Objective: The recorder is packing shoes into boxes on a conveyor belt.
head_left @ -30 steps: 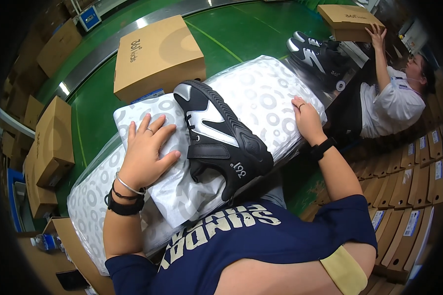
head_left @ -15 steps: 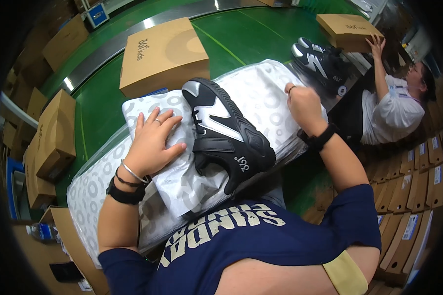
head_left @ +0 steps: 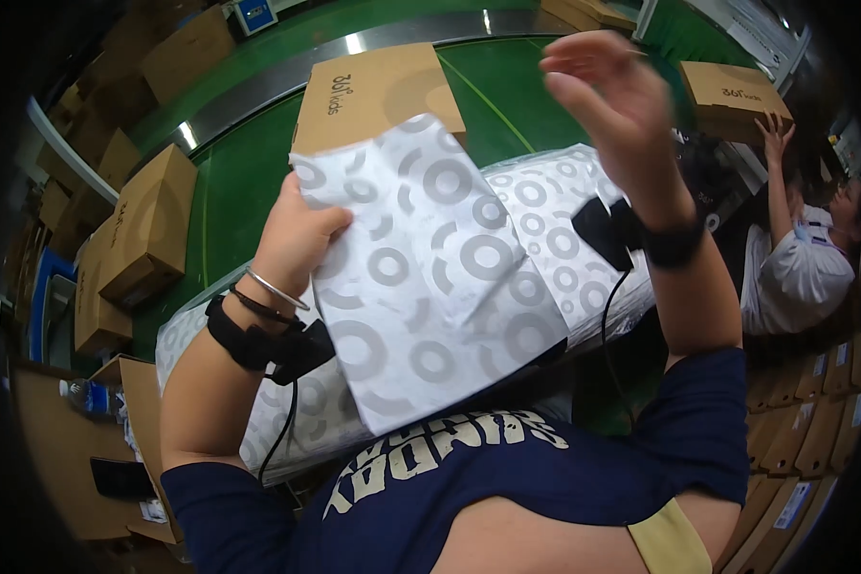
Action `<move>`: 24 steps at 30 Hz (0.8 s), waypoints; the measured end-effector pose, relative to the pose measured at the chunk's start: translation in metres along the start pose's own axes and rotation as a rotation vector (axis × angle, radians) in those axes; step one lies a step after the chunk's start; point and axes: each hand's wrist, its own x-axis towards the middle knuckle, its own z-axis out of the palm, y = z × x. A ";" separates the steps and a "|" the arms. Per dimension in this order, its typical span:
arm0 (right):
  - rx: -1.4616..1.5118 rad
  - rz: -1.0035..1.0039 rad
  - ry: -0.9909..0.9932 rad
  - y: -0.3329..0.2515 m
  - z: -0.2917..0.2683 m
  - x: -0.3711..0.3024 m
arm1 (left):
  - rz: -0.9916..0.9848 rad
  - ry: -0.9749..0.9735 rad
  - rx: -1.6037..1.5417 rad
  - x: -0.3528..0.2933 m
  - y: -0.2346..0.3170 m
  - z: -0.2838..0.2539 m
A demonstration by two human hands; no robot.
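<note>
A sheet of white wrapping paper with grey rings (head_left: 430,287) is folded over in front of my torso and covers the black and silver shoe, which is out of sight. Something dark shows under the paper's lower right edge. My left hand (head_left: 301,230) grips the upper left edge of this paper, thumb on top and fingers behind it. Raised above the right end of the paper stack (head_left: 555,230), my right hand (head_left: 617,105) is empty, its thumb apart from the fingers and slightly blurred.
A brown shoebox (head_left: 378,96) stands beyond the paper on the green belt. More boxes (head_left: 148,230) sit at the left. At right, a co-worker (head_left: 799,258) reaches for another shoebox (head_left: 732,100). Several boxes (head_left: 794,430) are stacked at the lower right. Cables (head_left: 610,335) hang from both wrists.
The shoe, lying bare on the paper before, is now covered by the sheet my left hand has hold of. My right hand has risen and its fist has opened.
</note>
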 end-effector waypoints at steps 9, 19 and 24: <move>-0.623 -0.272 -0.713 0.244 0.098 -0.048 | -0.461 0.050 -0.346 0.115 -0.081 -0.061; -0.216 0.874 -0.056 0.187 0.089 -0.024 | -0.120 -0.109 -0.106 0.059 -0.052 -0.060; 0.658 1.257 0.038 0.165 0.076 -0.036 | 0.009 0.035 0.388 0.055 -0.076 -0.035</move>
